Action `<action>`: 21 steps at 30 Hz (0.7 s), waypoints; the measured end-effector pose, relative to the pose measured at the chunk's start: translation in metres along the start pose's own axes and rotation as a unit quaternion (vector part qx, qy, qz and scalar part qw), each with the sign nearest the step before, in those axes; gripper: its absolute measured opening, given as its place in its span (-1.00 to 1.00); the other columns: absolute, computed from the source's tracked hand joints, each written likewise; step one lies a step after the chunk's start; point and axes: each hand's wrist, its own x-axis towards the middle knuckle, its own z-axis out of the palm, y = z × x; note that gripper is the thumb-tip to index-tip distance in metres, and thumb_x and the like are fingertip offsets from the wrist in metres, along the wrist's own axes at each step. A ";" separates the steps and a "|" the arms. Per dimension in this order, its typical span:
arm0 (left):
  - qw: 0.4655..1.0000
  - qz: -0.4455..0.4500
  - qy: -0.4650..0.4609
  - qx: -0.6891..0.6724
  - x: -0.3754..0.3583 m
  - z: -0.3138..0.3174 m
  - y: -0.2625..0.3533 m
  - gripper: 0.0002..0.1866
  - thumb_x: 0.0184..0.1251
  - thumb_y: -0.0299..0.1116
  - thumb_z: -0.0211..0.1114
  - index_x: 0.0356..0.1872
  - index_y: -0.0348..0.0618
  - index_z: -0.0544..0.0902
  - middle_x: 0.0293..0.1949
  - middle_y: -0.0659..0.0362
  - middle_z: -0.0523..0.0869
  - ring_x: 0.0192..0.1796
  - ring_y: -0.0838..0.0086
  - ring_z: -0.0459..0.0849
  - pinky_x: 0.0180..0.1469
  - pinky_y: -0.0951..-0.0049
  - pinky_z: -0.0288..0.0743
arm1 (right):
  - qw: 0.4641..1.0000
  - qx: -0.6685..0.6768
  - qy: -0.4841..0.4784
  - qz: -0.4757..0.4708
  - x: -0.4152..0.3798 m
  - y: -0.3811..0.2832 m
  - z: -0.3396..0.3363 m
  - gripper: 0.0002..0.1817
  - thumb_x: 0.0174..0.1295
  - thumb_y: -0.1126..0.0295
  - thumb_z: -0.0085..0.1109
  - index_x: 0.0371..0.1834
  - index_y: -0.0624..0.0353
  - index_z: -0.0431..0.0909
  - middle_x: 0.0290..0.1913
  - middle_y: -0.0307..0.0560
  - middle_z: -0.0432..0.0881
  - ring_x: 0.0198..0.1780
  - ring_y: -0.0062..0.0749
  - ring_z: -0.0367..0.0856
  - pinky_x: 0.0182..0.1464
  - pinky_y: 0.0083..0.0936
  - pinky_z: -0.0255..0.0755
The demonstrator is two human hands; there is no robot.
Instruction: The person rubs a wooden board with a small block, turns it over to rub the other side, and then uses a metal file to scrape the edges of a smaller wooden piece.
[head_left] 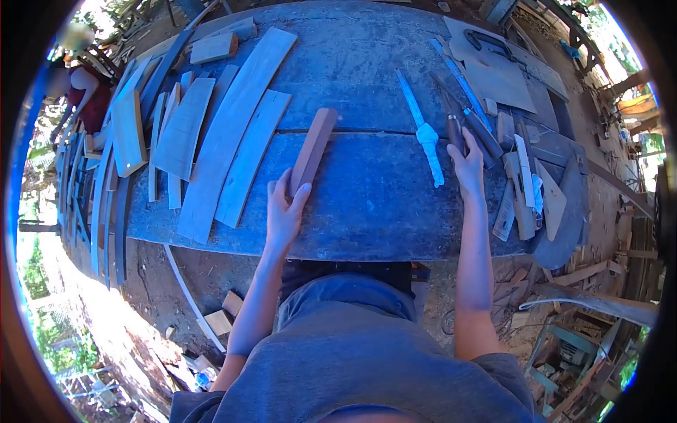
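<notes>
Left hand [285,201], left of centre in the frame, pinches the lower end of a reddish-brown, straight-edged wooden block [315,144] between thumb and fingers. Right hand [467,166], right of centre, sets thumb and fingers about a slim, brown tool handle [455,132]; whether it grips cannot be told. Both are over a scuffed, blue-tinted counter [367,204]; flat, pale boards [240,134] slant at upper left.
</notes>
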 end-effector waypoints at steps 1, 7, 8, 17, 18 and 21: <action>0.994 0.029 0.017 0.104 0.001 -0.004 -0.001 -0.32 0.36 -0.11 0.38 0.39 -0.29 0.42 0.12 0.03 0.47 0.12 0.26 0.49 0.20 0.27 0.42 | 1.000 0.000 0.001 0.000 -0.008 0.002 -0.004 -0.32 0.30 0.45 0.26 0.50 0.23 0.28 0.19 0.05 0.52 0.17 -0.21 0.57 0.23 -0.38 0.43; 0.938 0.178 0.032 0.294 -0.007 -0.014 -0.003 -0.33 0.11 -0.30 0.53 0.27 -0.27 0.52 0.07 0.02 0.50 0.12 0.11 0.45 0.22 0.20 0.39 | 0.856 0.455 -0.179 0.169 -0.053 -0.012 -0.023 -0.38 0.36 0.50 0.18 0.48 0.29 0.25 0.01 -0.02 0.58 -0.20 -0.57 0.57 -0.25 -0.67 0.53; 0.939 0.179 0.033 0.293 -0.008 -0.013 -0.004 -0.33 0.11 -0.30 0.53 0.27 -0.27 0.52 0.07 0.02 0.50 0.12 0.11 0.45 0.22 0.20 0.39 | 0.851 0.460 -0.176 0.182 -0.057 -0.010 -0.022 -0.36 0.39 0.45 0.15 0.51 0.28 0.20 0.04 0.05 0.56 -0.24 -0.55 0.55 -0.33 -0.67 0.51; 0.931 0.191 0.012 0.310 -0.011 -0.021 -0.006 -0.35 0.11 -0.28 0.53 0.25 -0.19 0.52 0.07 0.05 0.50 0.19 0.14 0.46 0.25 0.19 0.40 | 0.699 0.642 -0.231 0.217 -0.057 0.013 -0.030 -0.39 0.47 0.31 0.04 0.49 0.34 0.16 0.05 0.17 0.53 -0.37 -0.57 0.48 -0.52 -0.71 0.42; 0.928 0.201 0.007 0.315 -0.010 -0.022 -0.007 -0.35 0.11 -0.26 0.53 0.24 -0.18 0.52 0.05 0.05 0.49 0.17 0.15 0.46 0.23 0.20 0.41 | 0.709 0.638 -0.224 0.201 -0.050 0.013 -0.028 -0.39 0.46 0.29 0.06 0.48 0.36 0.18 0.03 0.17 0.57 -0.37 -0.56 0.50 -0.51 -0.69 0.43; 0.923 0.204 0.002 0.326 -0.011 -0.022 -0.005 -0.36 0.11 -0.21 0.53 0.22 -0.17 0.53 0.00 0.06 0.48 0.12 0.16 0.47 0.17 0.19 0.42 | 0.866 0.452 -0.153 0.149 -0.026 -0.011 -0.028 -0.41 0.46 0.29 0.08 0.46 0.34 0.22 0.02 0.19 0.59 -0.32 -0.59 0.56 -0.51 -0.68 0.44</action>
